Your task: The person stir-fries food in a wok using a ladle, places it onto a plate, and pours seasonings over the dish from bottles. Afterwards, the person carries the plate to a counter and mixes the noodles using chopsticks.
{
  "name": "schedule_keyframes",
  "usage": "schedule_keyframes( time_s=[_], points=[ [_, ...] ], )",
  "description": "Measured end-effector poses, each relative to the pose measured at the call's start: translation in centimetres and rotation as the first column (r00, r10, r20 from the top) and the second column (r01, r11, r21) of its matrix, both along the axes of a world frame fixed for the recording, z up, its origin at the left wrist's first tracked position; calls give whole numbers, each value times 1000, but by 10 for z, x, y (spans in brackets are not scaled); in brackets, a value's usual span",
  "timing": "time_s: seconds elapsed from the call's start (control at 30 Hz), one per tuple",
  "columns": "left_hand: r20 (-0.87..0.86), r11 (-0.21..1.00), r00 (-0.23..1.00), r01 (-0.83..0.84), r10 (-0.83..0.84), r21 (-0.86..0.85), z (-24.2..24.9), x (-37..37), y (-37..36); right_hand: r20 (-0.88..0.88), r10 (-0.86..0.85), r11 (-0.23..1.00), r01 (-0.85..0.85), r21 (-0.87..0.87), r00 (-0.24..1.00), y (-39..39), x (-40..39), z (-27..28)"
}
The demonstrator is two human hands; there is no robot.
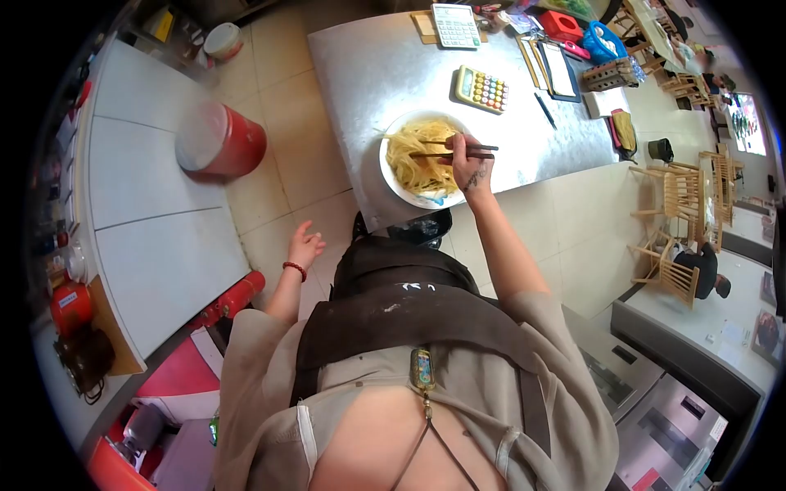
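A white bowl (388, 182) of yellow noodles (419, 155) stands near the corner of the metal table (344, 74). Dark chopsticks (488, 152) are held in my right hand (470, 168), their tips in the noodles. That hand is at the bowl's right edge, with its fingers closed round the sticks. To the lower left of the bowl, my left hand (306, 245) hangs in the air off the table, fingers apart, holding nothing. A red bracelet (295, 268) is on its wrist.
Beyond the bowl lie a yellow calculator (483, 89), a white calculator (456, 26), a pen (545, 111) and a clipboard (560, 70). A red bucket (237, 143) stands at the left beside a white counter (155, 245). Far right, a person (701, 268) sits among wooden chairs.
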State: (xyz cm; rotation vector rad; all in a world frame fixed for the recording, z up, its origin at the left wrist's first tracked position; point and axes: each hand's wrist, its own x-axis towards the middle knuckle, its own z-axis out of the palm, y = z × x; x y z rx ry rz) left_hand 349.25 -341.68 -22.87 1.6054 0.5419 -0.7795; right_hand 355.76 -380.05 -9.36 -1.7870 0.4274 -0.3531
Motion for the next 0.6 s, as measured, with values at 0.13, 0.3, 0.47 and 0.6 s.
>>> schedule_keyframes(
  time_s=[0.13, 0.3, 0.47, 0.6],
  points=[
    [31, 998, 999, -38, 39, -47, -3, -7, 18, -95, 14, 1000, -16, -22, 995, -15, 7, 20],
    [8, 995, 995, -98, 98, 14, -14, -21, 35, 19, 42, 998, -43, 50, 999, 13, 23, 42],
    [26, 995, 995, -99, 99, 23, 6, -21, 27, -104, 69, 992, -57, 116, 992, -11, 13, 8],
    [8, 996, 997, -82, 82, 16, -12, -25, 39, -68, 105, 983, -94, 157, 992, -37, -34, 72]
  ],
)
